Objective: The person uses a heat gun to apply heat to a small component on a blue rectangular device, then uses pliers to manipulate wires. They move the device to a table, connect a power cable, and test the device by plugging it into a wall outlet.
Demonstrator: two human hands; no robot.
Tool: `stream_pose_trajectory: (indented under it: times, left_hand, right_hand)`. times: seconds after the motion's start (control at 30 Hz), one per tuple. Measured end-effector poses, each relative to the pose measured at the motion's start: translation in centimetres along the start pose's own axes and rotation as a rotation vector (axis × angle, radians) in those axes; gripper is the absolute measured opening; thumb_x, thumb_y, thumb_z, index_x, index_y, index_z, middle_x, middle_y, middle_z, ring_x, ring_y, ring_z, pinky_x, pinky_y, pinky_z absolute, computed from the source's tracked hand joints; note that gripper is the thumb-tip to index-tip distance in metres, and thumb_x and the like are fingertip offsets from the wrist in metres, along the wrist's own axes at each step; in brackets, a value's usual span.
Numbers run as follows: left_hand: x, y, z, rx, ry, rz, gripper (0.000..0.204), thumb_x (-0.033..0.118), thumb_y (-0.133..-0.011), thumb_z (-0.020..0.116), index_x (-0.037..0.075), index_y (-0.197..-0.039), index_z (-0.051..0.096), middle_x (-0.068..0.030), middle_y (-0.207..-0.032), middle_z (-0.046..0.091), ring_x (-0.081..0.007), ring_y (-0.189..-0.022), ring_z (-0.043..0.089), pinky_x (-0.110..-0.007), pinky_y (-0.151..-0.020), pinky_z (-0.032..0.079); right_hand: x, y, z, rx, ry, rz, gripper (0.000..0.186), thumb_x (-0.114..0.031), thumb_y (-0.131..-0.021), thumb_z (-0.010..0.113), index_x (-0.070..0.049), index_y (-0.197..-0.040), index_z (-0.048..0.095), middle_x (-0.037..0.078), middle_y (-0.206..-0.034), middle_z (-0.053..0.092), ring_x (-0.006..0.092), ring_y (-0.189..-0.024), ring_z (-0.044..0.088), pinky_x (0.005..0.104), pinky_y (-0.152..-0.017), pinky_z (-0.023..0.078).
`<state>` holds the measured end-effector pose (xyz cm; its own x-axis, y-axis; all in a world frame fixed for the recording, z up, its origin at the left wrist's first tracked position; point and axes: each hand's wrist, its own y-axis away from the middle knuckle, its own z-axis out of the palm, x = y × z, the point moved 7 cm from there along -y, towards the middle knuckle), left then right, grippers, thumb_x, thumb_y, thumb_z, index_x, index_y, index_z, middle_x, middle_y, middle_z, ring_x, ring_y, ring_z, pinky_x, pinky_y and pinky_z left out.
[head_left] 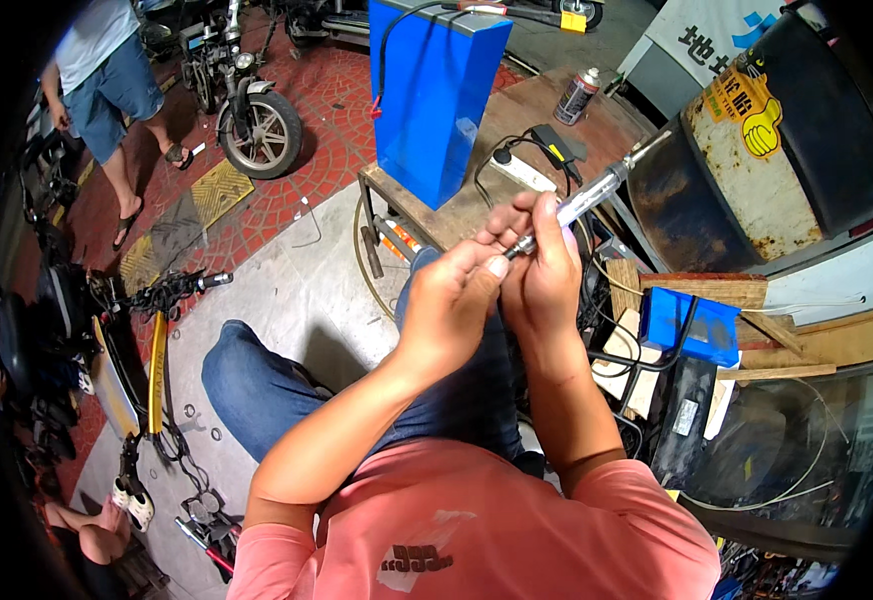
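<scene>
Between my hands, over my knees, is a slim silver cylindrical tool (589, 197) with a thin rod at its far end, tilted up to the right. My right hand (545, 280) is closed around its lower part, thumb along the barrel. At the narrow near end, my left hand (454, 305) has its thumb and fingers closed on the metal. The tool's exact kind is not clear, and its lower part is partly hidden by my fingers.
Ahead, a tall blue box (427, 110) with cables stands on a wooden bench (527, 120), near a spray can (578, 97) and a power strip (524, 175). A rusty drum (747, 170) and a small blue box (692, 325) are at right. Scooters (160, 370) and a standing person (107, 90) are at left.
</scene>
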<state>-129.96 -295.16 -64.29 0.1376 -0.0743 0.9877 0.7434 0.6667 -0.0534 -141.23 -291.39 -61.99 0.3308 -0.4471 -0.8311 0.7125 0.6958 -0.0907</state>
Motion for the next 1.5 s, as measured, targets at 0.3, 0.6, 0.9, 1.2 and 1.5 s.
stream_pose_trajectory:
  times: [0.3, 0.6, 0.9, 1.2, 1.5]
  left_hand:
    - [2.1, -0.8, -13.6, 0.158, -0.603, 0.148, 0.021, 0.019, -0.099, 0.07, 0.003, -0.111, 0.074, -0.0081, -0.105, 0.074, -0.0186, -0.098, 0.069, -0.034, -0.087, 0.054]
    - [1.5, 7.3, -34.4, 0.713, 0.09, -0.194, 0.035, 0.04, -0.101, 0.067, 0.009, -0.117, 0.07, -0.0027, -0.102, 0.075, -0.0144, -0.091, 0.068, -0.035, -0.079, 0.054]
    - [-0.2, 11.0, -39.7, 0.911, 0.206, -0.227, 0.031, 0.041, -0.101, 0.067, 0.015, -0.116, 0.07, 0.002, -0.102, 0.073, -0.012, -0.091, 0.067, -0.034, -0.08, 0.052]
    - [0.4, 8.5, -38.3, 0.816, 0.25, -0.181, 0.031, 0.041, -0.101, 0.068, 0.015, -0.117, 0.072, 0.002, -0.1, 0.075, -0.0124, -0.09, 0.068, -0.035, -0.078, 0.053]
    - [4.8, 8.1, -32.2, 0.756, 0.109, -0.177, 0.032, 0.033, -0.103, 0.061, 0.008, -0.12, 0.07, -0.0083, -0.109, 0.075, -0.0165, -0.092, 0.069, -0.037, -0.078, 0.056]
  right_hand:
    - [-12.1, -22.7, -14.0, 0.055, 1.729, -0.492, 0.053, -0.054, -0.104, 0.054, -0.001, -0.103, 0.062, 0.027, -0.092, 0.071, 0.0478, -0.092, 0.07, 0.0547, -0.078, 0.051]
    - [3.1, -35.7, -13.1, -0.331, 2.071, 0.095, 0.044, -0.046, -0.092, 0.075, -0.011, -0.117, 0.077, 0.021, -0.119, 0.074, 0.0381, -0.113, 0.07, 0.0482, -0.098, 0.055]
    - [9.2, -36.3, -16.5, -0.252, 2.04, 0.203, 0.05, -0.038, -0.083, 0.085, -0.004, -0.119, 0.077, 0.024, -0.124, 0.072, 0.0379, -0.119, 0.069, 0.0465, -0.1, 0.054]
    - [6.7, -37.2, -16.5, -0.2, 1.897, 0.245, 0.047, -0.036, -0.084, 0.084, -0.01, -0.122, 0.077, 0.019, -0.126, 0.073, 0.0362, -0.119, 0.069, 0.0449, -0.102, 0.054]
    - [-2.8, -19.4, -5.9, -0.313, 0.747, 0.078, 0.034, -0.034, -0.099, 0.072, -0.001, -0.11, 0.073, 0.001, -0.088, 0.067, 0.0071, -0.077, 0.059, 0.0241, -0.067, 0.043]
